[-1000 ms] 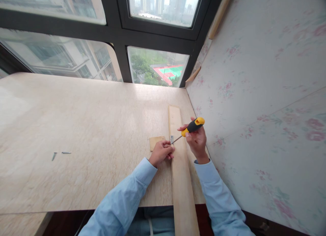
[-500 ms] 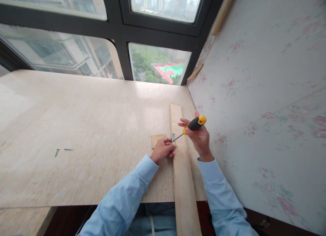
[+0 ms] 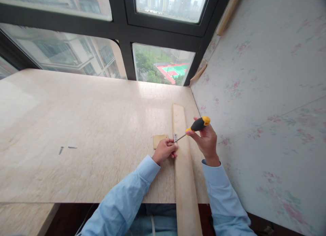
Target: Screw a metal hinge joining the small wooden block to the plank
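My right hand (image 3: 207,141) is closed round the black and yellow handle of a screwdriver (image 3: 198,124), whose tip points left and down onto a small metal hinge (image 3: 175,137). The hinge sits at the left edge of a long pale wooden plank (image 3: 184,168) that runs away from me along the table. My left hand (image 3: 165,150) is curled, its fingers pinched at the hinge where it meets a small square wooden piece (image 3: 159,140) lying just left of the plank. Both my arms wear light blue sleeves.
A wide marble-patterned tabletop (image 3: 84,134) stretches to the left, with two loose screws (image 3: 65,148) lying far to the left. A floral-papered wall (image 3: 259,103) stands close on the right. Dark-framed windows (image 3: 122,32) run along the table's far edge.
My right hand has regripped the screwdriver handle, the fingers closing back round it after opening briefly. The left hand stays at the hinge. The view has shifted slightly.
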Available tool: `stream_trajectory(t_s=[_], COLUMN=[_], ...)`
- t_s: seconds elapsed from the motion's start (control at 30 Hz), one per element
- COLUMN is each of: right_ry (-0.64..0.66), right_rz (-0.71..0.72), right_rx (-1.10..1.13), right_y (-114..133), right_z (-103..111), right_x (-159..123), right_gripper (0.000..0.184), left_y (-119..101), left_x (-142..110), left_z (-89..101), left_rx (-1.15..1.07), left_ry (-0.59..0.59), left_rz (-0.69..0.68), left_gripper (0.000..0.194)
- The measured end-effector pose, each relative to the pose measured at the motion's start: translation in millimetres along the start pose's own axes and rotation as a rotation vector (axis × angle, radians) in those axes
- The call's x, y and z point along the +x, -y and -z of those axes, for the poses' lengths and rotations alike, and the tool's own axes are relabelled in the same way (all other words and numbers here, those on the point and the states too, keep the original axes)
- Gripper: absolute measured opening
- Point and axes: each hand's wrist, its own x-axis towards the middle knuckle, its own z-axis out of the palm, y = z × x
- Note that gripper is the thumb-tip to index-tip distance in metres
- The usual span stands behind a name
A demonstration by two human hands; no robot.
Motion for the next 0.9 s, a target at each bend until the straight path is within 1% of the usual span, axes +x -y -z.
stream_trajectory(t_s=[0.17, 0.23, 0.3, 0.37, 0.43, 0.5, 0.57, 0.67, 0.8, 0.9], right_ry=[0.015, 0.045, 0.112, 0.186, 0.224, 0.193, 0.102, -0.012, -0.017, 0.054], right_rz=[-0.044, -0.079, -0.109, -0.118, -0.115, -0.103, -0.107, -0.133, -0.158, -0.169], right_rx=[0.016, 0.038, 0.112, 0.221, 0.298, 0.303, 0.275, 0.245, 0.228, 0.274], right_y=[1.8, 4.1, 9.7, 16.9, 22.1, 22.7, 19.5, 14.4, 16.5, 21.1], right_z=[3.2, 4.6, 4.4, 2.2, -1.6, -5.7, -9.0, -11.5, -12.0, -12.5], right_x=[-0.3, -1.0, -1.7, -2.0, -2.2, -2.4, -2.9, -4.0, -5.5, -6.5], right_gripper=[0.032, 0.031, 0.036, 0.046, 0.053, 0.05, 0.046, 0.051, 0.063, 0.069], left_y=[-0.7, -0.4, -0.1, 0.1, 0.3, 0.8, 1.8, 3.8, 6.3, 7.2], left_x=[-0.2, 0.0, 0.1, 0.2, 0.3, 0.6, 1.4, 3.0, 4.8, 5.2], left_z=[-0.4, -0.5, -0.6, -0.5, 0.0, 1.0, 2.1, 3.5, 3.8, 3.5], left_rx=[0.004, 0.004, 0.002, -0.002, -0.009, -0.014, -0.018, -0.016, -0.007, -0.009], left_ry=[-0.006, -0.008, -0.004, 0.002, 0.01, 0.02, 0.029, 0.031, 0.034, 0.033], left_rz=[0.008, 0.007, 0.002, -0.001, -0.005, -0.009, -0.013, -0.019, -0.023, -0.02], left_gripper=[0.019, 0.02, 0.02, 0.021, 0.023, 0.026, 0.029, 0.031, 0.03, 0.028])
